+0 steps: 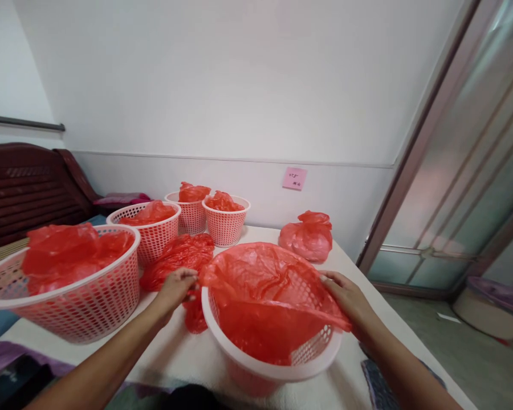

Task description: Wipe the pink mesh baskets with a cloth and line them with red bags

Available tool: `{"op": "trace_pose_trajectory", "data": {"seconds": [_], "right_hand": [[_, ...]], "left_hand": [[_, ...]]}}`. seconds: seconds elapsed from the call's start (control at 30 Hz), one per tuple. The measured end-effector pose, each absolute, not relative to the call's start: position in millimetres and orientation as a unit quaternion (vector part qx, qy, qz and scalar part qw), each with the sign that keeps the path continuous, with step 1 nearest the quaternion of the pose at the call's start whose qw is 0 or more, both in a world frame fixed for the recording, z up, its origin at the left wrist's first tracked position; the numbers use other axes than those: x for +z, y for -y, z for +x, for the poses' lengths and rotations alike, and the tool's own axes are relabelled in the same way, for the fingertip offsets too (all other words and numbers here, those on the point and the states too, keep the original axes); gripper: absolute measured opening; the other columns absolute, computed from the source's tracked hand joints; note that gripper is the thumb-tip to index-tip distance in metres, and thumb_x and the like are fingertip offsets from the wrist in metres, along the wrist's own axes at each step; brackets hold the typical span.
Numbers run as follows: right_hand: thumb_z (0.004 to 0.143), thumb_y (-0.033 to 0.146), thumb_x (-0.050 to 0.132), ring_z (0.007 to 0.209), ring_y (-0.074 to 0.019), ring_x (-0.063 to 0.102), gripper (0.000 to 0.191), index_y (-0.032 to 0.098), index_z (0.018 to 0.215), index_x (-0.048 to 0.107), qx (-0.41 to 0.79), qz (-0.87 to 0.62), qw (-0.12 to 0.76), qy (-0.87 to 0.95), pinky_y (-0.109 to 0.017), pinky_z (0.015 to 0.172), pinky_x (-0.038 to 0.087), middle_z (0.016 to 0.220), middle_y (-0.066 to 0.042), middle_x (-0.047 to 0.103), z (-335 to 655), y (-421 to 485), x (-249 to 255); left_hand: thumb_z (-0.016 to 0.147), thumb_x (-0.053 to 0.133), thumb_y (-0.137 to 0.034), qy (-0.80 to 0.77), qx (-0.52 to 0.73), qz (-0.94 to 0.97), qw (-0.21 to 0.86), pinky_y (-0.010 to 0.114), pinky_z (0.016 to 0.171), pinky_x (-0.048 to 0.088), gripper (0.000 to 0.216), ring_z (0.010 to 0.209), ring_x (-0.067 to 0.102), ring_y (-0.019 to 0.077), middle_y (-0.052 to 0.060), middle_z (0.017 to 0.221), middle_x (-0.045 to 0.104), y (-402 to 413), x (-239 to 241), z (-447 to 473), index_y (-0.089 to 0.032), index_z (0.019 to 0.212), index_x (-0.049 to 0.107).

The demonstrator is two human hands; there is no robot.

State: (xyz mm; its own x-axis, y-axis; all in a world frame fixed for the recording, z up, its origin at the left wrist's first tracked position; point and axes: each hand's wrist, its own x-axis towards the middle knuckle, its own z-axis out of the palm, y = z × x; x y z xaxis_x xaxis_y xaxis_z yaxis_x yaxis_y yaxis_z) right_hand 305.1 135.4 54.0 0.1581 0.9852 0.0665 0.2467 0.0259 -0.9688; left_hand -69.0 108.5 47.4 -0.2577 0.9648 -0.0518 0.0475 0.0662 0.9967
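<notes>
Nearest stands a round, whitish-pink perforated plastic basket (pixel 277 373) with a translucent red plastic bag (pixel 252 330) draped inside. The right hand (pixel 346 296) pinches the bag's right edge; the left hand (pixel 177 290) curls at its left, grip unclear. Crumpled red plastic (pixel 182 256) lies behind the latter; four similar bag-filled baskets (pixel 94 302) crowd leftward.

A white-topped table (pixel 177 357) held five perforated baskets (pixel 273 371), a crumpled red plastic pile (pixel 182 256) and a bulging red bag (pixel 305 239).

The left hand (pixel 176 291) and right hand (pixel 345 297) are bare, with slender, bare, tapering forearms (pixel 111 354).
</notes>
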Motion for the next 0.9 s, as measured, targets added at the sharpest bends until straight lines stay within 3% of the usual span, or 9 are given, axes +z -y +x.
{"op": "trace_pose_trajectory", "data": {"seconds": [0.13, 0.23, 0.3, 0.37, 0.43, 0.57, 0.73, 0.9], "right_hand": [[0.075, 0.055, 0.058, 0.081, -0.0208, 0.062, 0.043, 0.018, 0.096, 0.066, 0.373, -0.572, 0.531, 0.502, -0.029, 0.065, 0.049, 0.093, -0.006, 0.069, 313, -120, 45], [0.076, 0.055, 0.058, 0.073, -0.0205, 0.061, 0.046, 0.017, 0.101, 0.062, 0.318, -0.568, 0.568, 0.503, -0.030, 0.057, 0.048, 0.084, -0.006, 0.066, 318, -99, 38], [0.081, 0.051, 0.055, 0.076, -0.0207, 0.061, 0.041, 0.018, 0.104, 0.060, 0.244, -0.545, 0.580, 0.554, -0.031, 0.062, 0.049, 0.087, -0.006, 0.065, 319, -81, 35], [0.085, 0.044, 0.054, 0.085, -0.0208, 0.060, 0.034, 0.021, 0.109, 0.059, 0.153, -0.509, 0.552, 0.642, -0.032, 0.069, 0.050, 0.099, -0.008, 0.063, 318, -61, 36], [0.086, 0.035, 0.057, 0.094, -0.0211, 0.057, 0.032, 0.023, 0.115, 0.056, 0.071, -0.469, 0.498, 0.725, -0.033, 0.075, 0.049, 0.110, -0.009, 0.058, 317, -46, 39], [0.089, 0.020, 0.054, 0.096, -0.0196, 0.055, 0.027, 0.024, 0.115, 0.054, -0.008, -0.415, 0.434, 0.800, -0.033, 0.080, 0.048, 0.106, -0.008, 0.054, 316, -35, 47], [0.091, 0.009, 0.045, 0.090, -0.0171, 0.055, 0.017, 0.022, 0.099, 0.053, -0.008, -0.381, 0.421, 0.823, -0.030, 0.076, 0.047, 0.093, -0.006, 0.055, 316, -34, 44], [0.089, 0.004, 0.045, 0.088, -0.0166, 0.056, 0.019, 0.020, 0.097, 0.052, -0.012, -0.357, 0.448, 0.819, -0.029, 0.075, 0.048, 0.092, -0.006, 0.056, 308, -25, 23]], "left_hand": [[0.080, 0.062, -0.024, -0.550, 0.545, 0.573, 0.269, 0.030, 0.092, 0.041, 0.017, 0.102, 0.052, 0.0160, 0.000, 0.106, 0.058, -80, 82, -67, -0.023, 0.096, 0.062], [0.083, 0.060, -0.024, -0.453, 0.413, 0.783, 0.108, 0.037, 0.105, 0.033, 0.036, 0.118, 0.046, 0.0195, 0.003, 0.125, 0.055, -60, 103, -50, -0.025, 0.118, 0.056], [0.084, 0.060, -0.027, -0.390, 0.299, 0.871, 0.002, 0.043, 0.108, 0.032, 0.049, 0.126, 0.041, 0.0227, 0.007, 0.134, 0.051, -52, 108, -36, -0.023, 0.131, 0.045], [0.086, 0.059, -0.028, -0.360, 0.234, 0.902, -0.050, 0.046, 0.104, 0.036, 0.048, 0.123, 0.045, 0.0252, 0.010, 0.131, 0.054, -49, 107, -26, -0.020, 0.131, 0.044], [0.089, 0.054, -0.022, -0.344, 0.204, 0.913, -0.077, 0.045, 0.093, 0.044, 0.033, 0.107, 0.054, 0.0247, 0.009, 0.114, 0.062, -50, 104, -19, -0.018, 0.121, 0.051], [0.090, 0.046, -0.013, -0.323, 0.234, 0.911, -0.108, 0.037, 0.070, 0.047, 0.013, 0.078, 0.054, 0.0190, 0.005, 0.084, 0.061, -47, 97, -17, -0.016, 0.096, 0.058], [0.085, 0.054, -0.006, -0.280, 0.323, 0.894, -0.134, 0.031, 0.069, 0.046, 0.020, 0.081, 0.053, 0.0174, 0.008, 0.090, 0.059, -27, 76, -27, -0.015, 0.103, 0.057], [0.081, 0.055, 0.000, -0.255, 0.365, 0.882, -0.155, 0.034, 0.076, 0.048, 0.028, 0.086, 0.053, 0.0188, 0.010, 0.096, 0.059, -17, 38, -38, -0.012, 0.106, 0.058]]}}
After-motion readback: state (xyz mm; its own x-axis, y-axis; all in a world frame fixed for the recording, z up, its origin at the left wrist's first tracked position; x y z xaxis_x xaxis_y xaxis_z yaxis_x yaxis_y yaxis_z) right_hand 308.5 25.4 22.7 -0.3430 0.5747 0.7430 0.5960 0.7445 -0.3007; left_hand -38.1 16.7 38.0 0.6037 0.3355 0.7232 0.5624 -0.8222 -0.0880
